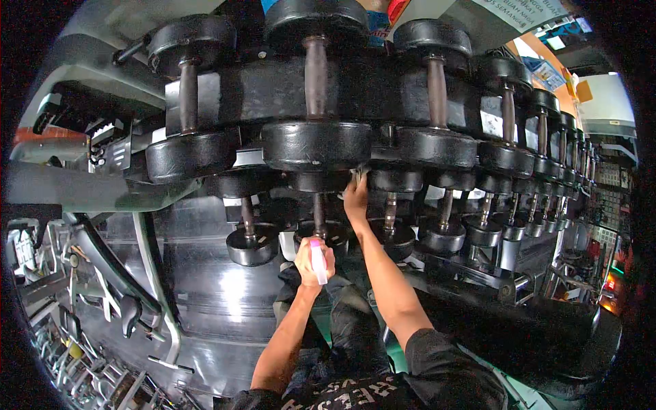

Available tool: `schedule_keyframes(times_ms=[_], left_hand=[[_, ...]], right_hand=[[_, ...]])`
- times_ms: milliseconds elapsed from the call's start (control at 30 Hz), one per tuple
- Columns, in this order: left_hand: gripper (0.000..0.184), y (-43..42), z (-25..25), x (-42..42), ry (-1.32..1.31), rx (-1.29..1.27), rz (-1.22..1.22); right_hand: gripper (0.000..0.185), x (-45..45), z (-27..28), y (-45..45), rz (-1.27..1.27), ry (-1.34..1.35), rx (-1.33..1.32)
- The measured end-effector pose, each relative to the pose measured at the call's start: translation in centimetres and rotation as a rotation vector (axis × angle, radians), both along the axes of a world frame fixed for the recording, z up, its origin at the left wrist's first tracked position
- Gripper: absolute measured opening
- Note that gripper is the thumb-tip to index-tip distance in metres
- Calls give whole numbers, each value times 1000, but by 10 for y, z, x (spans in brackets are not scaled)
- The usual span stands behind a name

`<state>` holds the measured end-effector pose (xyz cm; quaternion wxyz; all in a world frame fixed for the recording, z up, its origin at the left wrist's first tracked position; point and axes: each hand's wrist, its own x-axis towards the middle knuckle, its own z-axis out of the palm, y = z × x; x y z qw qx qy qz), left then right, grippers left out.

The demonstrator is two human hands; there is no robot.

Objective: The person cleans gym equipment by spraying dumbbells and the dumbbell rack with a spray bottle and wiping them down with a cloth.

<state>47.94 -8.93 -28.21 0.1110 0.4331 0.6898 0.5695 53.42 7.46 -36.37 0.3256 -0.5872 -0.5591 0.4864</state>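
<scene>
My left hand (311, 263) is wrapped around a white spray bottle (320, 266) with a pink top, low in front of the rack. My right hand (355, 201) reaches up between the two rows of dumbbells, its fingers closed on a small pale cloth (360, 175) that is mostly hidden. Just above it is the underside of a big black dumbbell (316, 145) on the upper row. Beside the same hand lies a lower-row dumbbell (391, 212), and another lower dumbbell (319, 212) is behind the spray bottle.
Several more black dumbbells (437, 89) run along the two-tier rack toward the right. A black padded bench (519, 335) stands at lower right. Gym machines (113, 273) with grey frames occupy the left side. Dark shiny flooring (225, 301) lies below the rack.
</scene>
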Motion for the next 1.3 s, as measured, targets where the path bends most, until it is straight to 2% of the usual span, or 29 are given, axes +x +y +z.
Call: schedule_keyframes(times_ms=[33,100,133,167,233,267,300,333,367,400,433,467,600,700,733,800,933,1100,1300], left_hand=[[11,1,-1,0,-17,21,5],[11,2,1,1,11,5,-7],[11,3,1,1,42,-17,-18],[11,3,1,1,44,-11,-18],[13,3,0,1,79,-28,-18],[13,4,0,0,81,-29,-16],[13,5,1,-1,108,-32,-22],[12,6,3,-2,134,-35,-29],[12,5,4,-2,160,-39,-37],[12,5,4,-1,163,-43,-36],[12,4,4,0,90,-52,-22],[13,4,3,1,17,-61,-8],[24,0,2,1,93,-129,-51],[21,5,7,2,164,-96,-14],[18,3,5,3,206,-175,19],[21,3,3,4,176,-155,14],[25,-2,1,6,22,-183,5],[21,3,5,2,110,-127,7],[20,3,4,5,105,-134,17]], right_hand=[[42,-1,11,4,-2,-1,2],[42,1,20,15,70,-196,-233],[33,0,16,14,37,-3,-109],[33,2,14,17,38,-2,-103],[21,0,33,22,310,-206,551],[20,-3,45,25,374,-232,512],[20,-3,13,31,376,-228,511],[26,0,-46,42,485,-544,636],[33,-1,-80,53,589,-865,754],[46,-26,41,73,522,-681,-137],[51,-22,20,83,500,-529,-190],[51,-22,15,94,519,-498,-188],[52,-46,21,121,605,-589,55],[52,-65,20,118,627,-621,196],[52,-72,19,112,634,-625,250],[52,-80,19,103,648,-627,320],[52,-72,19,103,708,-606,285],[53,-55,18,116,726,-626,156],[53,-78,21,98,677,-633,353]])
